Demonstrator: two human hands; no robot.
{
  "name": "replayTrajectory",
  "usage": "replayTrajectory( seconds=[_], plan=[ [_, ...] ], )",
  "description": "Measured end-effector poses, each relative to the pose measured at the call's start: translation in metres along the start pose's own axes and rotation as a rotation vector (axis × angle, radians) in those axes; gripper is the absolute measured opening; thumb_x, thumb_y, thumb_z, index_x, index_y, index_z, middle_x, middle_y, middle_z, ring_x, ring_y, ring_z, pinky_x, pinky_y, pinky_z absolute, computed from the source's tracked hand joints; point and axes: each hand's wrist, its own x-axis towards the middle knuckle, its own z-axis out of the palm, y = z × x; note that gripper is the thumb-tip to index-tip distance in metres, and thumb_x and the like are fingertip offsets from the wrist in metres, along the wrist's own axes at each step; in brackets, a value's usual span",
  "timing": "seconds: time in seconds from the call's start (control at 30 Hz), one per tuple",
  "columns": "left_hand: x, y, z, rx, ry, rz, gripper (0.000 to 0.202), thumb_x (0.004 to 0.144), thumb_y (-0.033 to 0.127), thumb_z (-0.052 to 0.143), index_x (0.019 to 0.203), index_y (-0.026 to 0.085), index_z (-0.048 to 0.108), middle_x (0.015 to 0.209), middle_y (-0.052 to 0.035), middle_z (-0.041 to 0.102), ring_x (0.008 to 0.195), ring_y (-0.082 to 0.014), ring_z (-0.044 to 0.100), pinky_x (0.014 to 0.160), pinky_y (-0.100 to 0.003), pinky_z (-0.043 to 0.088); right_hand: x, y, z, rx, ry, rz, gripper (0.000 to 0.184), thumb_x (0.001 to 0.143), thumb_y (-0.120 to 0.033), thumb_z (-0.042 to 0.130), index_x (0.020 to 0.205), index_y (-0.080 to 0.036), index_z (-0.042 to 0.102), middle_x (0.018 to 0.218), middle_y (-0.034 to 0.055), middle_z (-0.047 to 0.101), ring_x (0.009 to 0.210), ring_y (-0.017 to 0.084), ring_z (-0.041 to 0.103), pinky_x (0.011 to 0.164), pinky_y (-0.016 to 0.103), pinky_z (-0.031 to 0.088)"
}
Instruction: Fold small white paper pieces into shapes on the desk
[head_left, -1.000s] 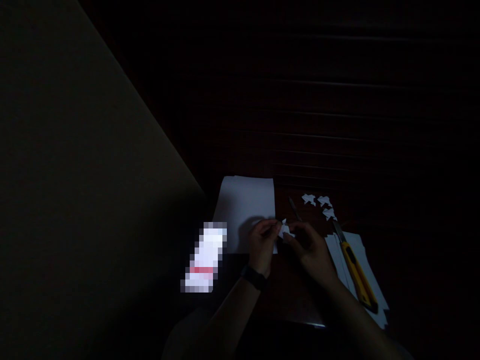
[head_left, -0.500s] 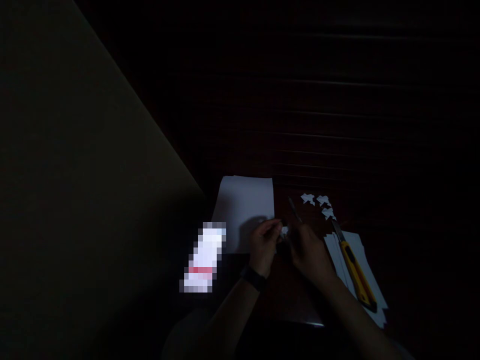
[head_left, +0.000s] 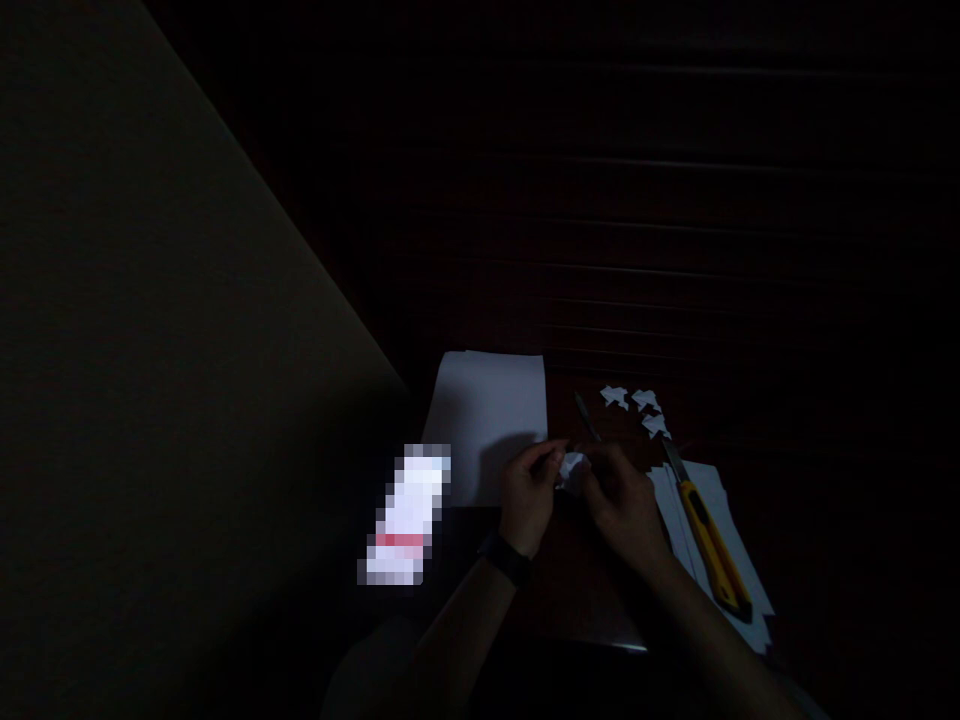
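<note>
Between my hands is a small folded piece of white paper [head_left: 572, 470]. My left hand [head_left: 529, 492], with a dark band on its wrist, pinches its left side between thumb and fingers. At the paper's right side, the fingers of my right hand [head_left: 621, 500] are closed on it. A thin, dark pen-like tool [head_left: 586, 415] lies just beyond my right hand, its near end hidden behind the fingers. Several small folded paper shapes [head_left: 614, 397] lie farther back on the dark table [head_left: 577, 600].
A stack of white paper [head_left: 491, 400] lies behind my left hand. On the right, a yellow box cutter [head_left: 712, 550] with its blade out rests on white paper sheets [head_left: 739, 530]. A bright blurred-out screen [head_left: 409, 515] stands at left, near a pale wall [head_left: 150, 400].
My right hand has turned slightly, and more of the folded paper shows between my hands. The left hand stays nearly in place; the things on the table have not moved.
</note>
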Motion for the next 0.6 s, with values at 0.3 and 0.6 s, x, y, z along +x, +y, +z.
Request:
replayTrajectory(
  seconds=[0.3, 0.6],
  plan=[
    [-0.0036, 0.0041, 0.0016, -0.191, -0.045, -0.098, 0.027, 0.079, 0.036, 0.057, 0.094, 0.016, 0.066, 0.093, -0.0079, 0.065, 0.077, -0.0158, 0.059, 0.065, -0.025, 0.048, 0.0071, 0.0036, -0.0028, 0.29, 0.033, 0.153, 0.013, 0.081, -0.03, 0.055, 0.085, -0.019, 0.06, 0.08, 0.0039, 0.065, 0.074, 0.019, 0.059, 0.066, 0.029, 0.045],
    [-0.003, 0.0041, 0.001, -0.197, -0.058, -0.109, 0.027, 0.078, 0.036, 0.059, 0.094, 0.015, 0.066, 0.092, -0.0085, 0.065, 0.073, -0.0148, 0.058, 0.063, -0.024, 0.047, 0.0063, 0.0058, -0.0033, 0.326, 0.032, 0.19, 0.013, 0.079, -0.029, 0.057, 0.085, -0.018, 0.06, 0.08, 0.004, 0.064, 0.074, 0.02, 0.059, 0.066, 0.03, 0.044]
  ],
)
